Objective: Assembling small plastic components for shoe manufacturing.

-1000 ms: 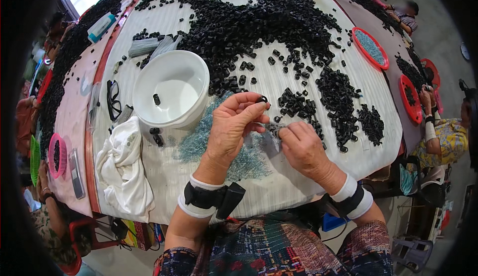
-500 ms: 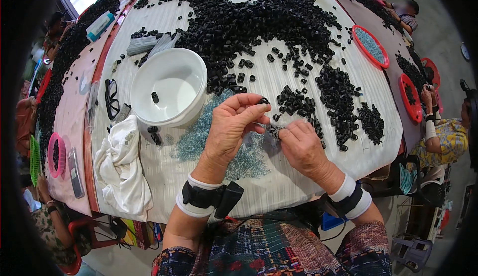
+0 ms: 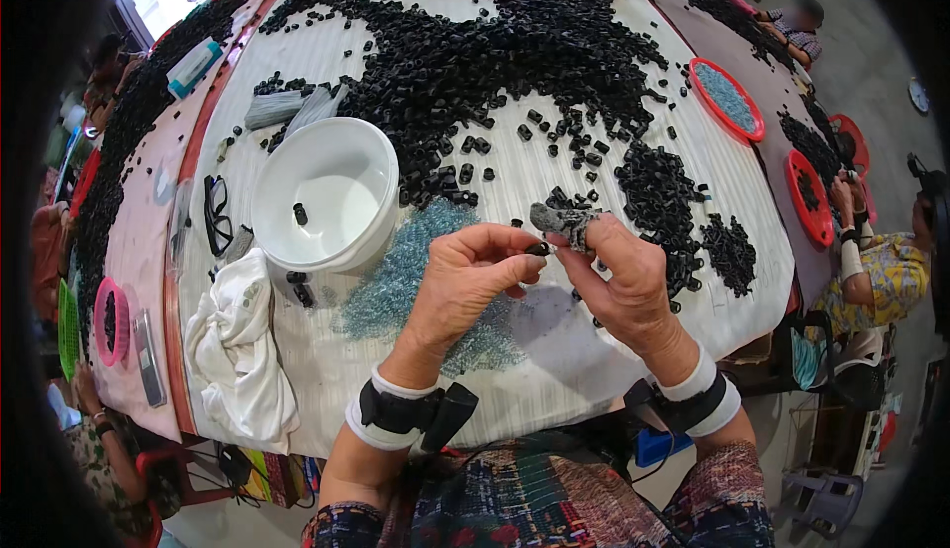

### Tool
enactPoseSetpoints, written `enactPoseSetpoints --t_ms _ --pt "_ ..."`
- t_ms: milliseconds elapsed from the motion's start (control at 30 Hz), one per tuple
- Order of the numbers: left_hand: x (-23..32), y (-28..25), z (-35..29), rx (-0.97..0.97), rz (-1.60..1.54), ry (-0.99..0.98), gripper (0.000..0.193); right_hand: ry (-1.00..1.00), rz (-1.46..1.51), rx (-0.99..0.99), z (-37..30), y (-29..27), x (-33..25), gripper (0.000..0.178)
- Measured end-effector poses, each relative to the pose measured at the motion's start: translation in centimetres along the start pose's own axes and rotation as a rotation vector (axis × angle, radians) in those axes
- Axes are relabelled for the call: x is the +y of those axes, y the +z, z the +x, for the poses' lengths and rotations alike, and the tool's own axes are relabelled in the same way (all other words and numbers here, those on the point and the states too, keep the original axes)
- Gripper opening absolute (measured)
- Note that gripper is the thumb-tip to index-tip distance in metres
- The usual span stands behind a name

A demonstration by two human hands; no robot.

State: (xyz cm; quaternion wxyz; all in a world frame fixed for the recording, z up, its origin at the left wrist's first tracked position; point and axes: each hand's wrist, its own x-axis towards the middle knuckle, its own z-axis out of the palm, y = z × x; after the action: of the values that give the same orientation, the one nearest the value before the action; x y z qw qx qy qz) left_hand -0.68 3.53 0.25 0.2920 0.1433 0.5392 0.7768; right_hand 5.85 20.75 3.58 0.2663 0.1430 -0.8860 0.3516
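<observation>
Between thumb and fingertips, my left hand (image 3: pixel 453 286) pinches a small black cylindrical part (image 3: pixel 537 248). My right hand (image 3: pixel 633 276) is closed around a mottled grey bundle, which looks like a rag (image 3: pixel 569 220), and its thumb and fingertips meet close beside the black part. Whether the right fingers also touch that part is hard to see. Under and left of my hands spreads a heap of tiny pale-blue pieces (image 3: pixel 411 251), like small springs. Left of it stands a white bowl (image 3: pixel 341 177) with one black part (image 3: pixel 300 214) inside.
A large heap of black parts (image 3: pixel 445 63) covers the far table, with smaller piles (image 3: pixel 658 197) at the right. Eyeglasses (image 3: pixel 216 214) and a white cloth (image 3: pixel 237 350) lie left. A red basket (image 3: pixel 727 101) holds pale-blue pieces. Other people sit at neighbouring tables on both sides.
My left hand has come down slightly with the black part. My right hand has turned and risen to the right, bringing the grey bundle into plain view beside that part.
</observation>
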Motion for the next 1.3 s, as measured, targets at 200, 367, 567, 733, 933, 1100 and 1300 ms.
enactPoseSetpoints --t_ms 200,367,567,733,933,1100,1300 --pt "-0.1 -0.2 0.0 0.018 0.019 0.006 0.019 0.052 -0.031 0.062 0.2 0.5 -0.5 0.021" --pt "0.1 0.1 -0.1 0.032 -0.007 0.007 0.017 -0.036 -0.06 0.079 0.3 1.2 -0.4 0.023" --pt "-0.4 0.0 0.0 0.047 -0.039 0.024 0.018 -0.135 -0.167 0.063 0.2 1.7 -0.6 0.024" --pt "-0.4 -0.1 0.1 -0.006 -0.158 -0.002 0.018 -0.067 -0.063 0.127 0.5 1.9 -0.9 0.02" --pt "-0.8 -0.2 0.3 -0.028 -0.208 0.025 0.018 0.002 -0.03 0.165 0.2 2.3 -0.6 0.019" --pt "-0.9 -0.3 0.3 -0.031 -0.164 0.05 0.017 -0.025 -0.048 0.186 0.6 2.1 -1.3 0.02" --pt "-0.5 -0.1 0.1 -0.004 -0.142 0.055 0.017 -0.065 -0.064 0.15 0.4 1.9 -1.1 0.021"
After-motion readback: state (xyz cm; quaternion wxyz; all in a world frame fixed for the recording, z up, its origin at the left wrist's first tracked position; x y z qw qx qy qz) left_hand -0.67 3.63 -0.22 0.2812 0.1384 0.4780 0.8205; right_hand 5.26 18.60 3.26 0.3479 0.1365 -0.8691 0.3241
